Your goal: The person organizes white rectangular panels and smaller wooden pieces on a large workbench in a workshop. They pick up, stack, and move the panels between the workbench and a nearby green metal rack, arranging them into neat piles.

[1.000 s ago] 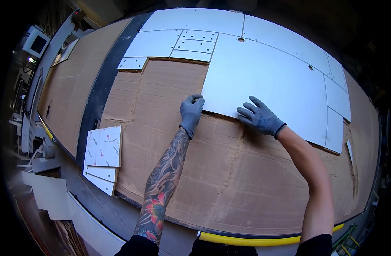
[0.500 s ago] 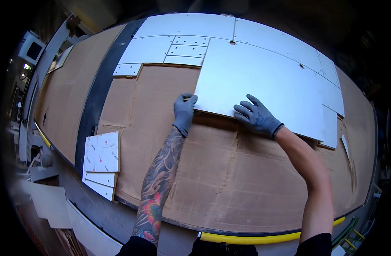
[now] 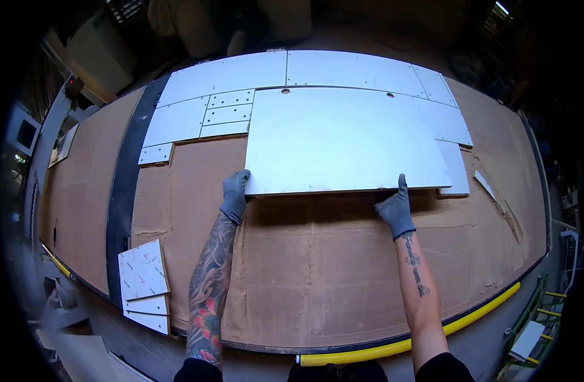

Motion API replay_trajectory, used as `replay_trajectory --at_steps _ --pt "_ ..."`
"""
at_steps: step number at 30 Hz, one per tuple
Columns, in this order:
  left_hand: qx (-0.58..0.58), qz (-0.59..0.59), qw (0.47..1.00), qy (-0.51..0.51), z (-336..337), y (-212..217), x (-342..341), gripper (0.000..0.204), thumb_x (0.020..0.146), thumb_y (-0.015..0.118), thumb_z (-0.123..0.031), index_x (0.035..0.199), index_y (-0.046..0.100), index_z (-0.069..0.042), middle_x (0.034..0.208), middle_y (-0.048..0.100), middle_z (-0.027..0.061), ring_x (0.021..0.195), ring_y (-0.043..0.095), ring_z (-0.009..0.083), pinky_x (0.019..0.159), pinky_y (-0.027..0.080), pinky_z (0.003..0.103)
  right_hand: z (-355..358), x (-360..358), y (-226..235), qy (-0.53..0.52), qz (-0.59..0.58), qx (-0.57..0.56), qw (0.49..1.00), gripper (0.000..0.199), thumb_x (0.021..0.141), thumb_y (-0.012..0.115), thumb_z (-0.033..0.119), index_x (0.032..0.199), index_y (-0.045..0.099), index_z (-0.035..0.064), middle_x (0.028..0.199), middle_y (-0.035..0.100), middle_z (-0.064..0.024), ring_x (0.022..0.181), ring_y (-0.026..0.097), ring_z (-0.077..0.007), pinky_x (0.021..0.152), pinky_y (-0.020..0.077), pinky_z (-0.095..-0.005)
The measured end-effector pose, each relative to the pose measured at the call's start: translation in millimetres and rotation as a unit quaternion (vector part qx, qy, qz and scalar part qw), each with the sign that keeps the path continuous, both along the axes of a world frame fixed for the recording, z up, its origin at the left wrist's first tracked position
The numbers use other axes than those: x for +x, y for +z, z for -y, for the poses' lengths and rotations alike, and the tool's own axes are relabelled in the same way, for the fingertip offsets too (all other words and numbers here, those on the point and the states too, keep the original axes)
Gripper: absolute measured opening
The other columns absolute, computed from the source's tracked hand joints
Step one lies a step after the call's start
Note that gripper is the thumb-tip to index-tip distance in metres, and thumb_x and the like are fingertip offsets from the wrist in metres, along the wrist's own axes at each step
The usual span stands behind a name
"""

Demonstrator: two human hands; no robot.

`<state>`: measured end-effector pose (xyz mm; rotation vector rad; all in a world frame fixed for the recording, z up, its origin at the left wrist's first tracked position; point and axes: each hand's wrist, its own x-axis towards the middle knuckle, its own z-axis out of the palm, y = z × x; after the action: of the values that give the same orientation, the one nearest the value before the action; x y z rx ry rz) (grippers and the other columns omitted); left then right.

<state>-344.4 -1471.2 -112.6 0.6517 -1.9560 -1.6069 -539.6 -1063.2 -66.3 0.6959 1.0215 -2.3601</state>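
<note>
Gripping large white panel (image 3: 343, 140) | left hand (image 3: 235, 195): curled round near-left corner | right hand (image 3: 395, 209): thumb above near edge, fingers hidden beneath | panel: near edge raised over brown board (image 3: 343, 274), beside smaller white panels (image 3: 177, 121)

Grey-gloved hands (image 3: 234, 192), black sleeves (image 3: 446, 369); forearms (image 3: 210, 274) — both tattooed
</note>
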Motion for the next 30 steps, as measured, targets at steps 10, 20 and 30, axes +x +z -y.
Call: replay_trajectory --at_steps 10,20,30 --pt "-0.001 0.083 0.995 -0.058 -51 90 24 0.049 0.096 0.069 -0.036 0.100 0.070 0.012 0.083 0.070 0.0064 0.074 0.061 0.0096 0.062 0.049 0.030 -39 1 -54 -0.038 -0.220 0.071 0.972 0.024 0.094 0.066 0.011 0.116 0.070 0.0056 0.101 0.070 -0.0047 0.089 0.066 -0.0143 0.071 0.0533 -0.0258" --pt "0.089 0.121 0.988 -0.037 -212 154 155 0.044 0.096 0.069 -0.033 0.110 0.067 0.010 0.095 0.070 0.0082 0.079 0.062 0.0129 0.070 0.052 0.029 -200 200 33 -0.120 -0.083 -0.060 0.987 0.012 0.092 0.070 0.012 0.102 0.069 0.0068 0.093 0.069 -0.0043 0.080 0.067 -0.0171 0.069 0.0543 -0.0294" --pt "0.090 0.066 0.977 -0.184 -519 132 279 0.036 0.097 0.067 -0.027 0.110 0.068 0.006 0.096 0.068 0.0046 0.080 0.060 0.0114 0.071 0.051 0.030 -539 391 47 -0.189 -0.115 -0.042 0.974 0.008 0.091 0.068 0.009 0.097 0.070 0.0046 0.083 0.068 -0.0058 0.073 0.065 -0.0187 0.066 0.0538 -0.0329"
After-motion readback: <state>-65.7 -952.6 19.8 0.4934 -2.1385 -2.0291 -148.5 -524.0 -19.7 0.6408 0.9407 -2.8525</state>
